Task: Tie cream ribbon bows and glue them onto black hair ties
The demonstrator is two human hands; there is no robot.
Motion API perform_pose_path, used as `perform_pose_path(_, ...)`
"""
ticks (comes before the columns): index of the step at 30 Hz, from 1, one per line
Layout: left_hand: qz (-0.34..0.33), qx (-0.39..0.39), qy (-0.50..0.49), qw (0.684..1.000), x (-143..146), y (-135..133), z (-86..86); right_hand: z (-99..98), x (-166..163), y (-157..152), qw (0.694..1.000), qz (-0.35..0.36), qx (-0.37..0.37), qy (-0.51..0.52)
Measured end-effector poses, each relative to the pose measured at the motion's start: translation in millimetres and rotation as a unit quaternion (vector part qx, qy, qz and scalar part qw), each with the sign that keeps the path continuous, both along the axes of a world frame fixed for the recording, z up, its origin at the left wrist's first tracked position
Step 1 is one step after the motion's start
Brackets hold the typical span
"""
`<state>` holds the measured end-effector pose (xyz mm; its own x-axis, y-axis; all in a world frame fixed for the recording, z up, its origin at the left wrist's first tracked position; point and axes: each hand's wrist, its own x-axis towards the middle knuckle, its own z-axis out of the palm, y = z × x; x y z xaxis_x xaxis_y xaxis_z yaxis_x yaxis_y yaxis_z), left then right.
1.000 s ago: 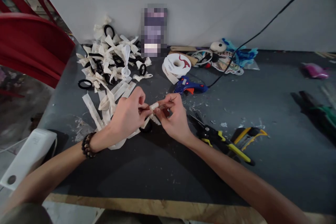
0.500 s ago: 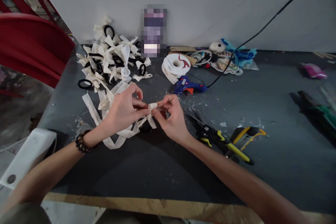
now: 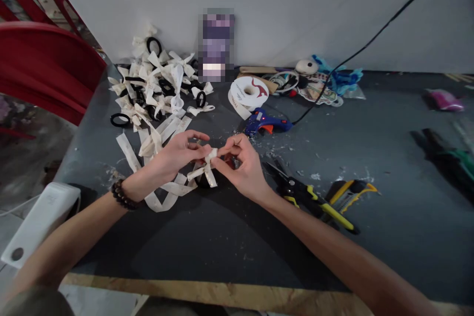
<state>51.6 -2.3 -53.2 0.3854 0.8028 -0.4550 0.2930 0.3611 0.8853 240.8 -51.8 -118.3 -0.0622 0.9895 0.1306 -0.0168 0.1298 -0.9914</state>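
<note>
My left hand (image 3: 174, 155) and my right hand (image 3: 242, 163) meet over the dark tabletop (image 3: 207, 237), both pinching a small cream ribbon bow (image 3: 206, 167). The bow's tails hang down over a black hair tie (image 3: 203, 180), which is mostly hidden beneath them. My left wrist wears a dark bead bracelet (image 3: 120, 194). Loose cream ribbon strips (image 3: 159, 138) lie just left of and under my left hand.
A pile of finished bows with black hair ties (image 3: 155, 84) sits at the back left. A ribbon spool (image 3: 249, 91) and a blue glue gun (image 3: 265, 122) lie behind my hands. Pliers (image 3: 307, 195) and a yellow utility knife (image 3: 350, 191) rest at the right.
My left hand has turned and lowered, its fingers opening a little around the bow. The bow has come down toward the table with its tails now showing in front.
</note>
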Motion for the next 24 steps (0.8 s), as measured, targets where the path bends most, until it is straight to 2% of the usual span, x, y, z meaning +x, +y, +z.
perform_pose_path(2, 0.018, 0.042, 0.0, 0.999, -0.1, -0.1, -2.5, -1.2, 0.5, 1.1, 0.999, -0.049, -0.011, -0.012)
perform_pose_path(5, -0.02, 0.09, 0.004, 0.996, -1.4, -1.2, -5.2, -2.1, 1.3, 3.4, 0.996, -0.086, -0.027, -0.02)
perform_pose_path(7, -0.036, 0.115, 0.004, 0.993, -2.6, -1.7, -5.9, -1.9, 1.8, 4.6, 0.996, -0.086, -0.032, -0.011)
perform_pose_path(12, -0.014, 0.157, 0.025, 0.987, -1.6, -3.5, -5.4, -1.5, 1.8, 5.5, 0.998, -0.064, -0.022, 0.001)
perform_pose_path(14, -0.013, 0.212, 0.071, 0.975, 1.9, -7.4, -5.0, -2.3, 1.2, 6.0, 0.998, -0.057, -0.021, -0.001)
perform_pose_path(17, -0.019, 0.332, 0.144, 0.932, 7.9, -16.1, -3.0, -4.7, 0.9, 6.9, 0.999, -0.046, -0.021, 0.006)
perform_pose_path(18, -0.023, 0.35, 0.15, 0.924, 8.9, -18.3, -1.9, -5.6, 1.0, 7.0, 0.999, -0.04, -0.02, 0.01)
perform_pose_path(20, -0.044, 0.313, 0.115, 0.942, 8.3, -19.3, 0.4, -7.5, 1.0, 6.7, 0.999, -0.023, -0.019, 0.013)
perform_pose_path(22, -0.061, 0.206, 0.035, 0.976, 4.5, -15.1, 1.6, -9.1, 0.6, 5.6, 1.0, -0.008, -0.02, 0.01)
perform_pose_path(24, -0.064, 0.097, -0.027, 0.993, 0.3, -8.3, 0.9, -10.2, 0.0, 4.5, 1.0, 0.008, -0.023, 0.012)
